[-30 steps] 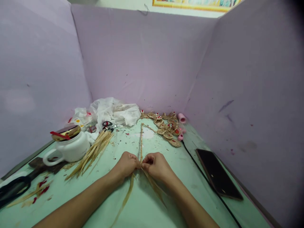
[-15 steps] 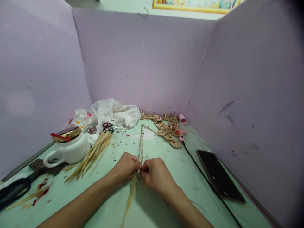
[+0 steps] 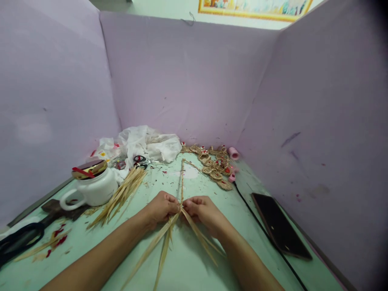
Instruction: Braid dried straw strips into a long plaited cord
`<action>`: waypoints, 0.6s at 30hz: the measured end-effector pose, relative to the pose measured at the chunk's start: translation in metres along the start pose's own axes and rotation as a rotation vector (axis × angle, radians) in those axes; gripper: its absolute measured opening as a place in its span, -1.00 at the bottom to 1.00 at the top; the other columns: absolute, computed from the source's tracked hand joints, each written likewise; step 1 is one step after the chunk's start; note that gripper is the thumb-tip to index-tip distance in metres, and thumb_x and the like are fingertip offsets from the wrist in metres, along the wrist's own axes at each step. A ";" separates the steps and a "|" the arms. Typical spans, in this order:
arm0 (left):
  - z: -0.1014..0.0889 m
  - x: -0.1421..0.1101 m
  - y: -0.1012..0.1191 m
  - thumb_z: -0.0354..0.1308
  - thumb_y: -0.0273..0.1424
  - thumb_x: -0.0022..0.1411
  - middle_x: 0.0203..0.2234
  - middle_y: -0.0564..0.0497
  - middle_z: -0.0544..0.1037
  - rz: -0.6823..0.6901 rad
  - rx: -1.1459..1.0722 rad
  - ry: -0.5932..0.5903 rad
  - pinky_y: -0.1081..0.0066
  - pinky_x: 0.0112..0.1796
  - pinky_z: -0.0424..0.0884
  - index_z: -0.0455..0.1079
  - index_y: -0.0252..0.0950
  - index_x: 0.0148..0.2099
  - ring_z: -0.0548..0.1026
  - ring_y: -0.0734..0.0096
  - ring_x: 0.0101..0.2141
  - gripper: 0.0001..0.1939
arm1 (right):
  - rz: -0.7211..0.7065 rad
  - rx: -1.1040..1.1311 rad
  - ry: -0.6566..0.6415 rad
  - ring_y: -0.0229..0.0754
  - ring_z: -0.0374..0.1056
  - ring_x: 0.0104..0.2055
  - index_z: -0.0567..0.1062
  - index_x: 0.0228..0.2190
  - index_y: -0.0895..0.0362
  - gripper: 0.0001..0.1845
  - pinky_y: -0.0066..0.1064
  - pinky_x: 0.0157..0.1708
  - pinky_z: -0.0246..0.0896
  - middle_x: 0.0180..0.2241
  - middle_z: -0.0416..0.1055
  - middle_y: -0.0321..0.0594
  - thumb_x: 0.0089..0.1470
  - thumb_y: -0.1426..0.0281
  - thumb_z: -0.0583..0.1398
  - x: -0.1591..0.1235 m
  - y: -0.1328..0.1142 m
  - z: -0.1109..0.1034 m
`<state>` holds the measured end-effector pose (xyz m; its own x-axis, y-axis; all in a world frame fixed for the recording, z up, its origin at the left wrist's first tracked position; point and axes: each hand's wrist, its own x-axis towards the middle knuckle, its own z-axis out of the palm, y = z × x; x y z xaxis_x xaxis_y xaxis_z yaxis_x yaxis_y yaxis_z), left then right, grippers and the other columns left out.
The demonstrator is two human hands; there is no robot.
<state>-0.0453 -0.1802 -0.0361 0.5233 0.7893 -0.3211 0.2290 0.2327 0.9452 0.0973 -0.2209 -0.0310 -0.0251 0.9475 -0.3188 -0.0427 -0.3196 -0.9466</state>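
Note:
A thin straw braid runs from the middle of the table toward me. At its near end, my left hand and my right hand meet, fingers pinched on its loose strands. Pale raffia strands spread from between my fingertips toward the table's near side, some to the left and others to the right. From its far end, the braid bends right toward several coiled straw ornaments with red and white bits on them. My fingers hide the exact crossing of the strands.
On the left stand a white mug with a gold lid, a bundle of raffia, black-handled scissors, small scissors and crumpled plastic bags. At right lie a black phone, a cable and a pink glue gun.
The strands have fanned out to both sides below my hands, where mainly one hung before. Both hands have turned slightly, and my right fingers have opened out a little from a tight curl.

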 end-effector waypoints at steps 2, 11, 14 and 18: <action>0.000 0.000 -0.001 0.03 -0.41 -0.28 -0.83 0.18 0.14 0.000 0.014 -0.011 0.54 -0.69 -0.20 0.21 -0.35 -0.65 -0.02 0.70 -0.76 -0.90 | 0.068 0.082 -0.071 -0.34 0.23 -0.66 0.36 -0.64 0.22 -0.86 -0.46 -0.55 0.17 -0.69 0.33 -0.25 -0.16 0.41 0.10 -0.003 0.001 0.009; -0.004 -0.002 0.002 -0.02 -0.45 -0.25 -0.85 0.14 0.14 0.059 0.366 0.049 0.53 -0.66 -0.05 0.27 -0.38 -0.67 0.05 0.64 -0.74 -0.89 | -0.011 -0.111 0.066 -0.46 -0.04 -0.79 0.31 -0.75 0.21 -0.86 -0.54 -0.77 -0.25 -0.83 0.17 -0.38 -0.28 0.47 0.13 0.008 0.018 0.013; -0.003 -0.010 0.009 -0.02 -0.41 -0.20 -0.81 0.07 0.25 0.056 0.667 0.138 0.51 -0.62 0.04 0.32 -0.38 -0.66 0.18 0.55 -0.70 -0.84 | -0.009 -0.054 0.086 -0.47 -0.05 -0.78 0.30 -0.74 0.21 -0.88 -0.54 -0.76 -0.28 -0.83 0.16 -0.40 -0.29 0.46 0.13 0.007 0.018 0.016; 0.014 -0.031 0.019 -0.07 -0.38 -0.07 -0.66 -0.05 0.41 0.098 1.075 0.338 0.45 -0.55 0.13 0.38 -0.33 -0.57 0.35 0.36 -0.57 -0.77 | -0.012 0.004 0.097 -0.48 -0.06 -0.78 0.30 -0.73 0.21 -0.90 -0.55 -0.76 -0.31 -0.82 0.17 -0.40 -0.31 0.48 0.12 0.005 0.017 0.020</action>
<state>-0.0454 -0.2079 -0.0086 0.3667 0.9283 -0.0615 0.8715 -0.3196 0.3719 0.0760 -0.2220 -0.0481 0.0727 0.9478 -0.3106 -0.0462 -0.3078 -0.9503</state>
